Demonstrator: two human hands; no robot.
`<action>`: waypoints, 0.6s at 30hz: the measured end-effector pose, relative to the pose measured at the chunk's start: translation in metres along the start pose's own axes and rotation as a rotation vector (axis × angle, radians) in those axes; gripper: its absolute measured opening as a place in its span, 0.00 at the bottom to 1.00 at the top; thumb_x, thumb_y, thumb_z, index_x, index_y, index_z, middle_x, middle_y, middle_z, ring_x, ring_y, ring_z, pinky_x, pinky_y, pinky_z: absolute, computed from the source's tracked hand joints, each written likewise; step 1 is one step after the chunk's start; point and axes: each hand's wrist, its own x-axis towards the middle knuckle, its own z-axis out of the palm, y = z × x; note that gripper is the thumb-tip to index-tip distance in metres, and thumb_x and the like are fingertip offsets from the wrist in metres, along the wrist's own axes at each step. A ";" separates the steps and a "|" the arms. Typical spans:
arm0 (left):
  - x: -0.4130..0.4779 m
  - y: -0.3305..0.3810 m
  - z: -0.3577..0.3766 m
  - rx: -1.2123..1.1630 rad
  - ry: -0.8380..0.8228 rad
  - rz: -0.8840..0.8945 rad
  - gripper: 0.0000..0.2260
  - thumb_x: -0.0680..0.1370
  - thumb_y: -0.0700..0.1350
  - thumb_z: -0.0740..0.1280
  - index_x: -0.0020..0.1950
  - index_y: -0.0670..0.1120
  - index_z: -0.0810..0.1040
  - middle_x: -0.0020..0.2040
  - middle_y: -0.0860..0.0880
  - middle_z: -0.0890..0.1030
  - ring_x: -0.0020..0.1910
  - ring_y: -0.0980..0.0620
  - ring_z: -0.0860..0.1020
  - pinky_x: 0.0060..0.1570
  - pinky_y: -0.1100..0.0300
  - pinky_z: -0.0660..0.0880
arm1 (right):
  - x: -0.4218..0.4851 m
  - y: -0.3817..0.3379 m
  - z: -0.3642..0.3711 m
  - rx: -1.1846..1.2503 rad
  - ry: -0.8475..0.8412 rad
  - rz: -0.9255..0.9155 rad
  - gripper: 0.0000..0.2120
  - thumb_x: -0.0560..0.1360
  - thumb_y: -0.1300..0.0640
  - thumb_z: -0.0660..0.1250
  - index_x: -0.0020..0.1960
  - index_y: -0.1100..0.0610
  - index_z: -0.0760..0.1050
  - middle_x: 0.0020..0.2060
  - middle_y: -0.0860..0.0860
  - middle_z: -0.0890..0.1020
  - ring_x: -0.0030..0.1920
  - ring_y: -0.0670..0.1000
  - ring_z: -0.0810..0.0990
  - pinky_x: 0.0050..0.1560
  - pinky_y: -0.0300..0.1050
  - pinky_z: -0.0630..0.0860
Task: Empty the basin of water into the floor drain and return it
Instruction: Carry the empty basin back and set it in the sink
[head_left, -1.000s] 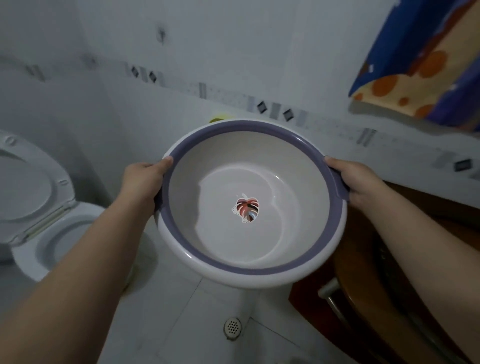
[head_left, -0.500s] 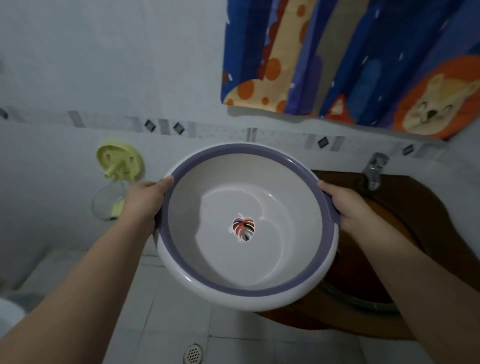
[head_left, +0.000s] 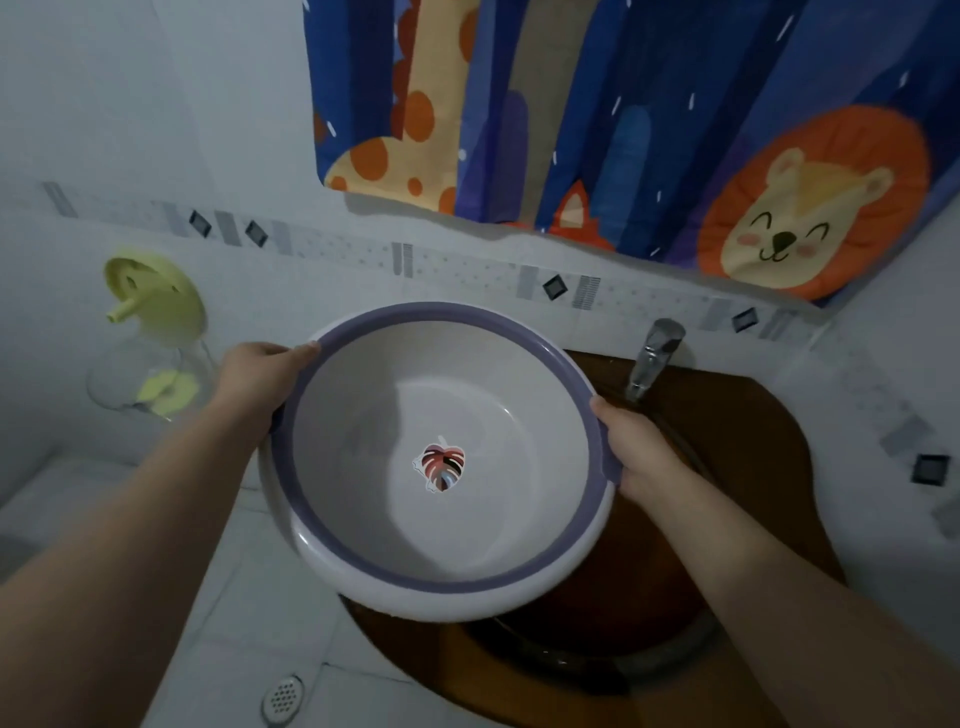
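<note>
A round white basin with a purple rim and a leaf sticker in its bottom is held in the air, tilted a little toward me, with no water showing inside. My left hand grips its left rim. My right hand grips its right rim. The basin hangs over the left edge of a brown wooden sink counter. The round metal floor drain lies in the white tiled floor below, at the bottom left.
A chrome tap stands at the back of the counter, just right of the basin. A yellow suction holder with a clear cup is fixed to the left wall. A blue curtain with cartoon animals hangs above.
My view and the basin have swung right, away from the toilet and toward the brown sink counter. The tap and curtain have come fully into view. Both hands keep their grip.
</note>
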 end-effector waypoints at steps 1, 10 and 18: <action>-0.005 0.000 0.009 0.014 0.008 -0.004 0.12 0.74 0.49 0.67 0.40 0.39 0.78 0.31 0.41 0.77 0.27 0.46 0.74 0.30 0.57 0.71 | 0.005 0.001 -0.010 -0.007 -0.006 0.010 0.15 0.75 0.45 0.61 0.44 0.55 0.80 0.35 0.52 0.86 0.42 0.56 0.83 0.49 0.52 0.79; -0.021 -0.007 0.059 0.042 0.008 -0.061 0.10 0.73 0.49 0.69 0.40 0.42 0.79 0.28 0.49 0.77 0.27 0.50 0.75 0.28 0.63 0.69 | 0.027 0.024 -0.055 -0.018 -0.038 0.134 0.14 0.75 0.45 0.62 0.43 0.54 0.80 0.32 0.51 0.85 0.43 0.57 0.83 0.48 0.51 0.79; -0.009 -0.028 0.112 0.186 -0.149 -0.059 0.10 0.74 0.52 0.66 0.41 0.46 0.80 0.33 0.49 0.80 0.34 0.46 0.80 0.36 0.56 0.78 | 0.040 0.053 -0.086 -0.027 0.028 0.264 0.14 0.75 0.44 0.61 0.43 0.53 0.79 0.38 0.53 0.85 0.43 0.58 0.82 0.46 0.51 0.79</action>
